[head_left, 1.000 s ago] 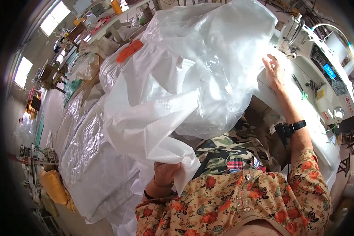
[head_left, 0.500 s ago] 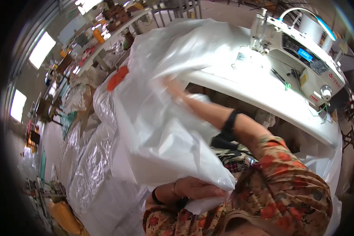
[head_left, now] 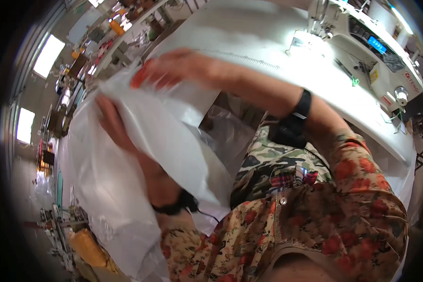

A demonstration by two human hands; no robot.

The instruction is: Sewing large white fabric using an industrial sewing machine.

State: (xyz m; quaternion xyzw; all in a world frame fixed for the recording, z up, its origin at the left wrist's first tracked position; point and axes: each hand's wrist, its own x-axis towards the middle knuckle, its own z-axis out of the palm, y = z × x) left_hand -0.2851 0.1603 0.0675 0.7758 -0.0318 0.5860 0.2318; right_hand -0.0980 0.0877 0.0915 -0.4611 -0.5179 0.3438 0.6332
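Observation:
A large translucent white plastic sheet (head_left: pixel 169 136) lies bunched across my left forearm and hangs down on the left. My left hand (head_left: pixel 112 118) reaches far left against it. Folds partly cover that hand and motion blurs it, so its grip does not show. Over the table's left end stretches my right hand (head_left: pixel 185 68), blurred, its fingers extended and apart with nothing seen in them. Just beyond those fingertips is an orange-red piece (head_left: pixel 138 77), partly hidden; its kind is unclear.
On the right, a white sewing machine (head_left: pixel 357 51) with a lit display stands on a white worktable (head_left: pixel 249 70), which has a ruler strip along its near edge. Small scissors (head_left: pixel 347 70) lie beside the machine. Cluttered benches (head_left: pixel 122 47) fill the far left, and a yellow-orange bundle (head_left: pixel 87 246) sits lower left.
My left hand has swung from near my lap to the far left. The right hand has risen toward the orange-red piece. The sheet has slid off the table toward the left.

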